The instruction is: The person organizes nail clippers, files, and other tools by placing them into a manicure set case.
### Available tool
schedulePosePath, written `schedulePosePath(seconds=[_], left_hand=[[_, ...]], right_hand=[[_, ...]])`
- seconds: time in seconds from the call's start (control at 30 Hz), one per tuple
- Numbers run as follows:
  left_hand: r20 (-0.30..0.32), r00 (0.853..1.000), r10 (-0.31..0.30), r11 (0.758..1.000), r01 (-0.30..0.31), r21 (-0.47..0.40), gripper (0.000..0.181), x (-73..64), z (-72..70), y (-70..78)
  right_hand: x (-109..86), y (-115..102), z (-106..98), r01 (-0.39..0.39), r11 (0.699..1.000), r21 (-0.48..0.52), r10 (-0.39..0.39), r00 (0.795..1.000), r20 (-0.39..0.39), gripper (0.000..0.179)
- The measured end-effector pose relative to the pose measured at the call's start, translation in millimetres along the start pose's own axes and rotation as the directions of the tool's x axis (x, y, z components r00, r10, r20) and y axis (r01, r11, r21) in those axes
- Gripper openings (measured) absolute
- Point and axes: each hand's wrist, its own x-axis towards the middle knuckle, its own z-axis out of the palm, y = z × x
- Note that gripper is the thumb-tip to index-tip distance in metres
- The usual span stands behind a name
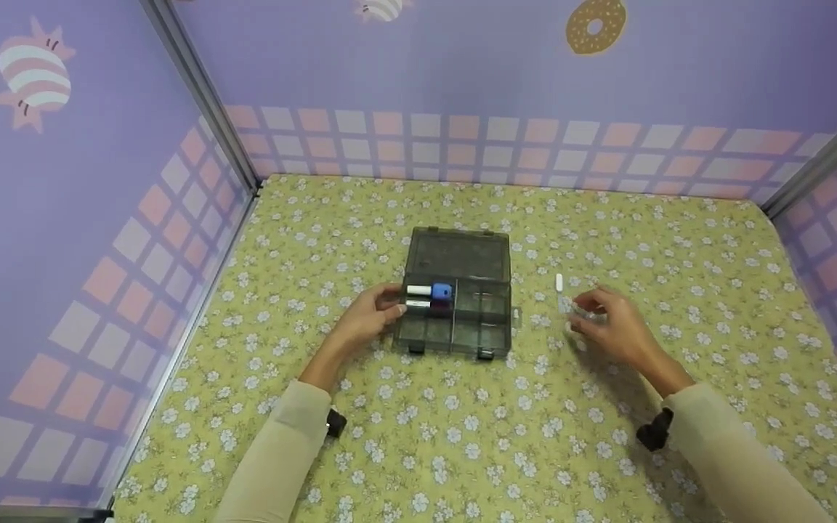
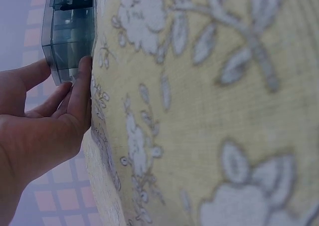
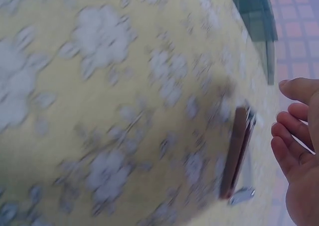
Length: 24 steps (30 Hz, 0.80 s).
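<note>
A dark see-through compartment box lies with its lid folded back. My left hand holds its left edge, thumb and fingers against the side wall. White and silver cylinders and a small blue item lie in the upper left compartment. Right of the box, my right hand hovers with loosely bent fingers and nothing between them. Near it in the right wrist view is what looks like a nail clipper, brown with shiny metal edges.
A small white oblong piece lies just beyond the right fingertips, with a pale, unclear item beside it. The flowered cloth covers the table. Purple panels stand at the back and both sides.
</note>
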Motion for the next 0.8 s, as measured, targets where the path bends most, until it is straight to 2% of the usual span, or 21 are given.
schedulePosePath(seconds=[0.17,0.4,0.8], left_hand=[[0.003,1.0,-0.01,1.0,0.01,-0.016,0.051,1.0,-0.8,-1.0],[0.005,1.0,-0.001,1.0,0.001,0.015,0.05,0.4,-1.1,-1.0],[-0.019,1.0,-0.021,0.999,0.022,0.034,0.051,0.0,0.0,0.5]], right_hand=[[-12.8,15.2,-2.8,0.001,1.0,-0.024,0.0,1.0,0.012,0.024],[-25.2,26.8,-3.4,-0.002,0.998,-0.068,0.002,1.0,-0.007,0.02],[-28.5,31.1,0.3,-0.037,0.991,-0.13,0.036,0.999,-0.011,0.013]])
